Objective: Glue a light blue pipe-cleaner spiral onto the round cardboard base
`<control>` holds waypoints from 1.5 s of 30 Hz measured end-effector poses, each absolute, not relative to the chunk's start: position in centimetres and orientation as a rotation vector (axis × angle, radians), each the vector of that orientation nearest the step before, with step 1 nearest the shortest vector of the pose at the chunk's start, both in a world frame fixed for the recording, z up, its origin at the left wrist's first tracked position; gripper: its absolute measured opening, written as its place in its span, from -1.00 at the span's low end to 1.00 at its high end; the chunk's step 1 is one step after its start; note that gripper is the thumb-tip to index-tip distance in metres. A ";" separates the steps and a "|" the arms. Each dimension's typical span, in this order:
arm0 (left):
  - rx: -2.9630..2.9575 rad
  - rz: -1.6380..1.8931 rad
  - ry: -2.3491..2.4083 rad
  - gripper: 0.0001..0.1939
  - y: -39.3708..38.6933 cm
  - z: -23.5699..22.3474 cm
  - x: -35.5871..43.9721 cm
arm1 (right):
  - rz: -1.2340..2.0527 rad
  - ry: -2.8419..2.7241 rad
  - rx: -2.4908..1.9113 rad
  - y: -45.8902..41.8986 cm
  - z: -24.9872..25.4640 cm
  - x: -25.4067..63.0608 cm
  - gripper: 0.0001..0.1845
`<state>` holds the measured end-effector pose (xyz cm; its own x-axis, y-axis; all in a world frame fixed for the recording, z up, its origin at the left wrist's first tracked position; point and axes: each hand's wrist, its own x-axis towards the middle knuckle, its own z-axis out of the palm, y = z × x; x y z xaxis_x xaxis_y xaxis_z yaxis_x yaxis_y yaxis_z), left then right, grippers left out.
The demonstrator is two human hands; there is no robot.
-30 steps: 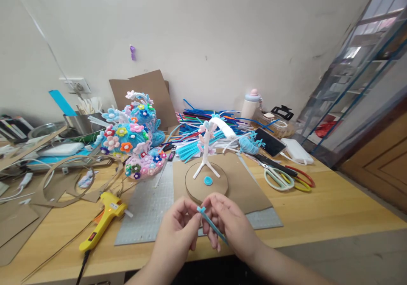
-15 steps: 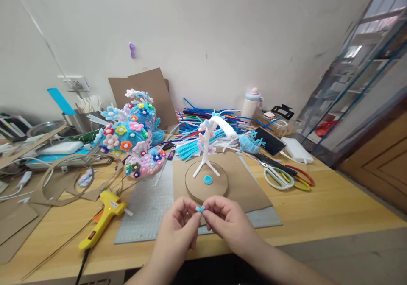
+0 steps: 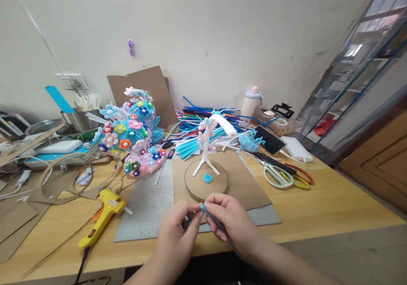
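In front of the round cardboard base my left hand (image 3: 178,234) and my right hand (image 3: 233,217) meet, fingers closed. Pinched between their fingertips is a blue pipe cleaner (image 3: 216,220). Its light blue end shows at the fingertips, and a darker, blurred length trails under my right hand toward the wrist. Part of the strand is hidden in the left palm. Just beyond stands a white fuzzy branching stem (image 3: 206,151) with pink and blue flowers, its legs on the cardboard disc (image 3: 193,183). A small blue coil (image 3: 207,178) lies on that disc.
A yellow glue gun (image 3: 103,219) lies left on the grey cutting mat's (image 3: 136,221) edge. Behind it stands a colourful flower piece (image 3: 127,136). Scissors (image 3: 278,177), a phone (image 3: 270,141) and a white power bank (image 3: 297,149) lie right. Pipe cleaners (image 3: 190,149) are heaped behind.
The small bent light blue piece between my fingertips now appears as a longer strand running under my right hand. My hands have shifted only slightly; the view has tilted a little.
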<state>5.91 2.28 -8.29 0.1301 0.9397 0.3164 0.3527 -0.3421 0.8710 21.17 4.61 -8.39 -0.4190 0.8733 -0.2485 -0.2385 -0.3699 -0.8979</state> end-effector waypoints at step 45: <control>2.574 0.784 1.081 -0.79 2.6 -9.0 3.3 | 2.421 -1.181 -0.851 4.6 -10.2 23.1 -0.64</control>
<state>3.30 2.60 -9.02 0.5819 0.7169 0.3840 0.5876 -0.6971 0.4108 23.11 4.59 -10.24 -0.7732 0.5129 -0.3730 -0.0217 -0.6092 -0.7927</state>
